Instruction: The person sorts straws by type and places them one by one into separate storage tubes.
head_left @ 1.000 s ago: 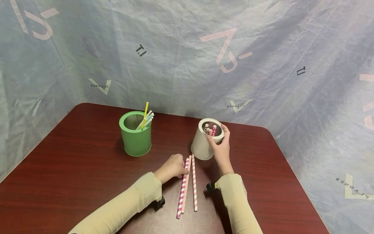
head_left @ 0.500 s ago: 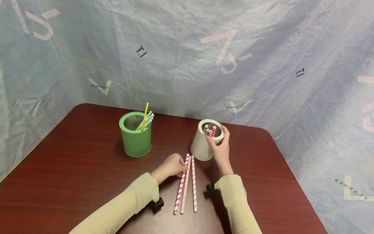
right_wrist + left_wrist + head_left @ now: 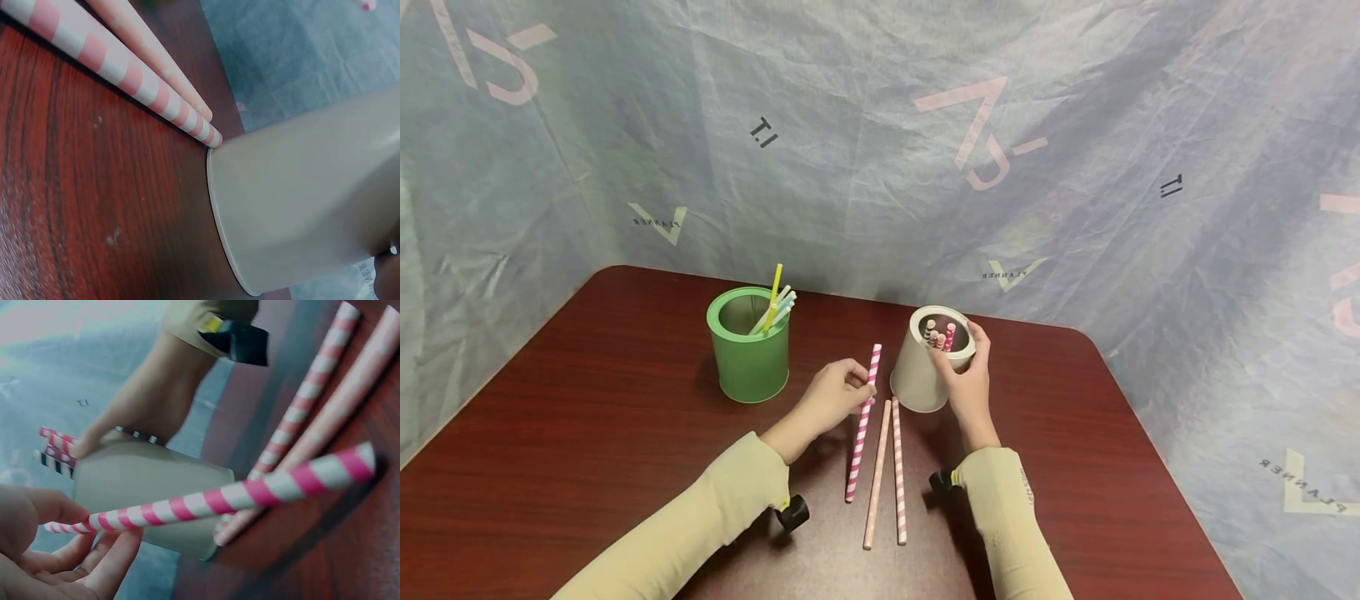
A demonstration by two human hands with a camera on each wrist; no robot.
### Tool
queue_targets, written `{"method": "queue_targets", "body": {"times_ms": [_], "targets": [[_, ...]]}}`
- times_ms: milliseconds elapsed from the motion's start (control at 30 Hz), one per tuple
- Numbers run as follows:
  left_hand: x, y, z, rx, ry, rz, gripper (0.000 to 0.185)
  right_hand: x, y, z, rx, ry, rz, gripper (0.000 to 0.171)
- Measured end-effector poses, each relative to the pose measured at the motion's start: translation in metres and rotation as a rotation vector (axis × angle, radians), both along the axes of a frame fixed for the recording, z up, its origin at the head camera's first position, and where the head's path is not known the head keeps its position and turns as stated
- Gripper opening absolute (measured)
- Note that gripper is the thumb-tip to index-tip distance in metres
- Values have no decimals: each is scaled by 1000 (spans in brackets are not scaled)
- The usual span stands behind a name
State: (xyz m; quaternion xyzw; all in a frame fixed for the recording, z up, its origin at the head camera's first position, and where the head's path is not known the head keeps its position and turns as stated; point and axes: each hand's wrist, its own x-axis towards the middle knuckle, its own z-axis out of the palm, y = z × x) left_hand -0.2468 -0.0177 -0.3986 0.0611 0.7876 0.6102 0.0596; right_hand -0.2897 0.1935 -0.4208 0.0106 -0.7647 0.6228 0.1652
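Observation:
My left hand (image 3: 835,393) pinches a magenta-and-white striped paper straw (image 3: 181,507) between thumb and fingers, near its upper end. That straw is lifted off the table and tilted. My right hand (image 3: 967,379) grips the rim of a white can (image 3: 912,379), thumb at the near side and fingers at the far right. Inside the can stand several patterned straws (image 3: 950,335), pink, red and black-striped. Before the can lie a plain-looking pale pink straw (image 3: 877,483) and a pink-and-white striped straw (image 3: 899,479), close together at their far ends.
A green can (image 3: 749,362) stands at the back left, with several yellow, white and blue straws (image 3: 775,310) leaning inside it. The dark red wooden table (image 3: 587,400) runs back to a grey fabric sheet (image 3: 850,150) hanging behind and at the sides.
My left hand has drawn the magenta-striped straw away from the pale pink one, then raised it and moved it forward. The right hand stays on the white can.

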Motion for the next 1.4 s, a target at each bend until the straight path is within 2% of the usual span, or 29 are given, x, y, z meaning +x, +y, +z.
{"method": "queue_targets", "body": {"times_ms": [167,333,400,567,767,967,1100,1300,1400], "targets": [[3,-3,17,12,86,17,18,2,0,4,-17,-22,12,76],[6,-4,32,-32,218,75,18,16,-8,23,3,-19,8,74],[7,-4,37,-15,260,99,17,21,-12,29,12,-14,3,73],[14,0,48,64,364,122,16,24,-13,31,16,-6,6,73],[23,4,53,120,537,125,15,23,-11,30,18,-6,19,74],[19,9,59,199,698,204,15,22,-10,28,12,-10,21,75],[15,15,62,278,765,238,15,21,-9,28,0,-9,22,75],[11,24,63,408,857,233,13,22,-10,29,2,-1,23,74],[7,29,61,428,883,236,13,22,-10,29,7,5,26,74]]}}
